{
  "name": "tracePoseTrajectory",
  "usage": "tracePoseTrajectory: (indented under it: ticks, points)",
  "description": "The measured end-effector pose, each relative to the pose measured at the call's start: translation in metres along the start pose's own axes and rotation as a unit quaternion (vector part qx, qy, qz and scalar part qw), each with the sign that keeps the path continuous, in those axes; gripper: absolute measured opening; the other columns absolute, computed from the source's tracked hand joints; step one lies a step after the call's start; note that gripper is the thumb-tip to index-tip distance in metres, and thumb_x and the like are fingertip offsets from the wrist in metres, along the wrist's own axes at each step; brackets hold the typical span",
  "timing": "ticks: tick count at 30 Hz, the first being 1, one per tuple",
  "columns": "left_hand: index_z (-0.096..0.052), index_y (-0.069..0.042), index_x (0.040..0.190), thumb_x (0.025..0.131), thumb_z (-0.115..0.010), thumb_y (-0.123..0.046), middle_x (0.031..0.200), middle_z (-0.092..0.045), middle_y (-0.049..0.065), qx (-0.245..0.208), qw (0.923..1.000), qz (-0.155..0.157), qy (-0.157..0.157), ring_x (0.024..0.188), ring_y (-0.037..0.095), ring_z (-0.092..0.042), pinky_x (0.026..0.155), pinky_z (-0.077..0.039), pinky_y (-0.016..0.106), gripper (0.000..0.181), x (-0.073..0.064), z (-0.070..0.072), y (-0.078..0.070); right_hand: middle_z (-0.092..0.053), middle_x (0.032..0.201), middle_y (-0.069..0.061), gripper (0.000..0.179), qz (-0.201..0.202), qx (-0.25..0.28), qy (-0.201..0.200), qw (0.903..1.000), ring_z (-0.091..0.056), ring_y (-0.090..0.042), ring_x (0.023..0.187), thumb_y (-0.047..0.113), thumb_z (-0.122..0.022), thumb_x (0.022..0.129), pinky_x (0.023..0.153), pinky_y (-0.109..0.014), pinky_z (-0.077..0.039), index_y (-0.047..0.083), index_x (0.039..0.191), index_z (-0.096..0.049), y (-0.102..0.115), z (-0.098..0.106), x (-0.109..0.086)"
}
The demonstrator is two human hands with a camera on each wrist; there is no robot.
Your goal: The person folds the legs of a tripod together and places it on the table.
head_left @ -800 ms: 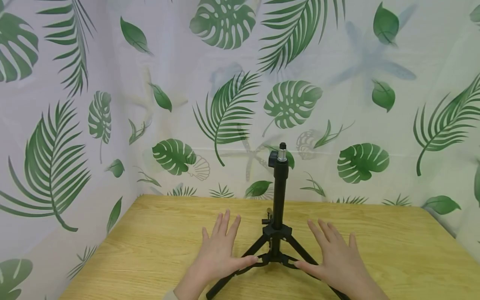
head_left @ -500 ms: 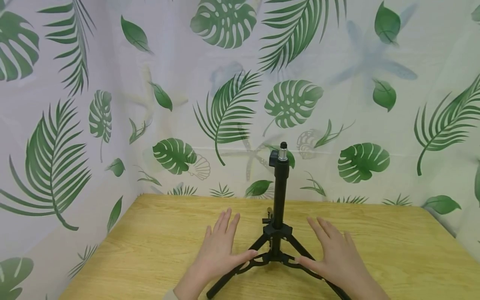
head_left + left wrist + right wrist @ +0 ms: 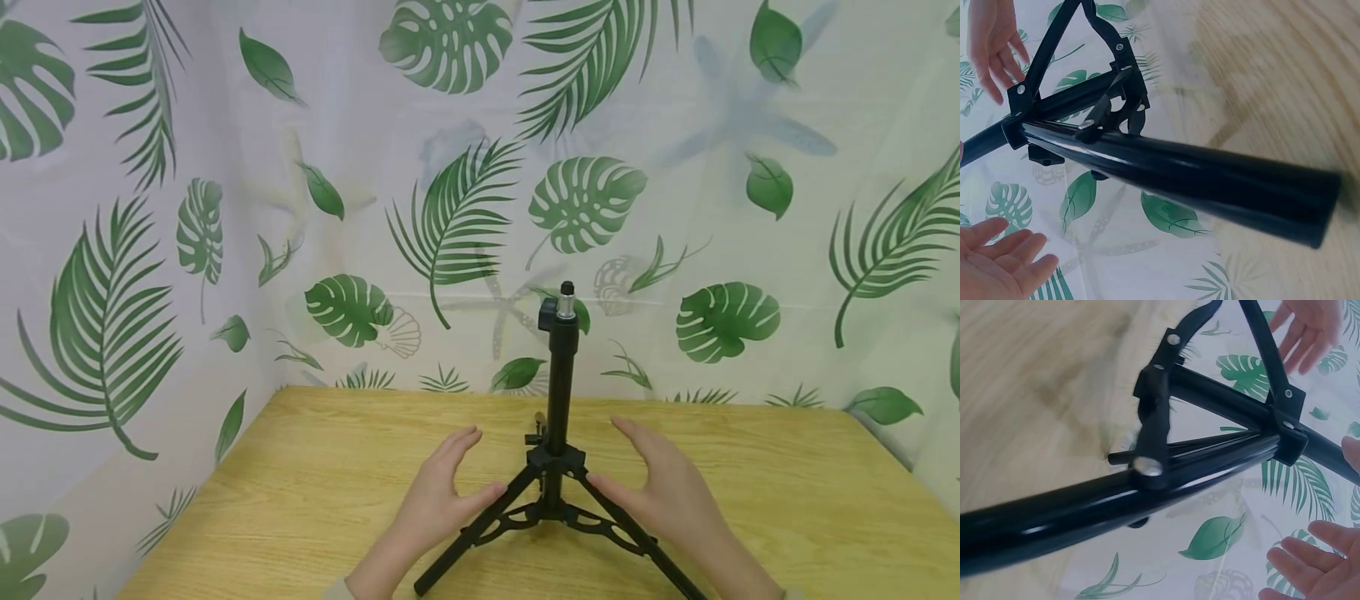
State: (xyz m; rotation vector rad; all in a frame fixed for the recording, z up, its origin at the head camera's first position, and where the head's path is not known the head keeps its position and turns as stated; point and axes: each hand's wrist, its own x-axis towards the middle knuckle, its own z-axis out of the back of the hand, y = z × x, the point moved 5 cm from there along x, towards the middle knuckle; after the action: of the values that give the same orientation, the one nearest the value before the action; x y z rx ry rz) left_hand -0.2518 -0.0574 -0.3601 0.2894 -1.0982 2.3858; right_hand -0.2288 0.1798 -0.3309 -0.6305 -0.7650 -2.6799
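A black tripod stand (image 3: 561, 392) stands upright on the table with its legs spread; a silver stud tops its column and a knob juts from the upper left. My left hand (image 3: 442, 492) hovers at its left side, fingers relaxed, the thumb overlapping the left leg in the head view. On the other side my right hand (image 3: 667, 487) mirrors it, thumb by the top of the right leg. Both palms face the column and hold nothing. In the left wrist view, a tripod leg (image 3: 1197, 181) crosses close to the camera; the right wrist view shows another leg (image 3: 1085, 512).
The wood-grain table (image 3: 315, 467) reaches back to a white sheet (image 3: 480, 117) printed with green leaves, which hangs behind it and along the left side. The tripod's third leg points toward the back of the table.
Both hands have turned and their fingers have drawn in from a flatter, more spread pose. The thumbs have risen slightly along the legs. The tripod has stayed in place.
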Motion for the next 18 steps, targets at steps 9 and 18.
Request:
tracePoseTrajectory:
  ticks: [9,18]
  points:
    - [-0.048,-0.001,0.124,0.078,-0.064,-0.042,0.119,-0.052,0.014,-0.042,0.9971,0.04,0.05,0.109,0.027,-0.049,0.085,-0.041,0.044,0.064,-0.005,-0.002,0.011,-0.055,0.114,-0.019,0.058,0.026,0.048,-0.046,0.9974,-0.052,-0.035,0.101,0.028,-0.073,0.073,0.081,-0.048,-0.042,-0.001,0.118,-0.052,0.013,0.014,0.019]
    - [-0.055,0.001,0.116,0.076,-0.068,-0.036,0.11,-0.058,0.013,-0.036,0.9909,0.057,0.117,0.1,0.028,-0.054,0.08,-0.044,0.043,0.056,-0.013,-0.008,0.017,-0.057,0.112,-0.018,0.049,0.033,0.111,-0.074,0.9905,-0.056,-0.033,0.094,0.021,-0.071,0.075,0.083,-0.047,-0.041,-0.001,0.115,-0.055,0.029,0.038,0.043]
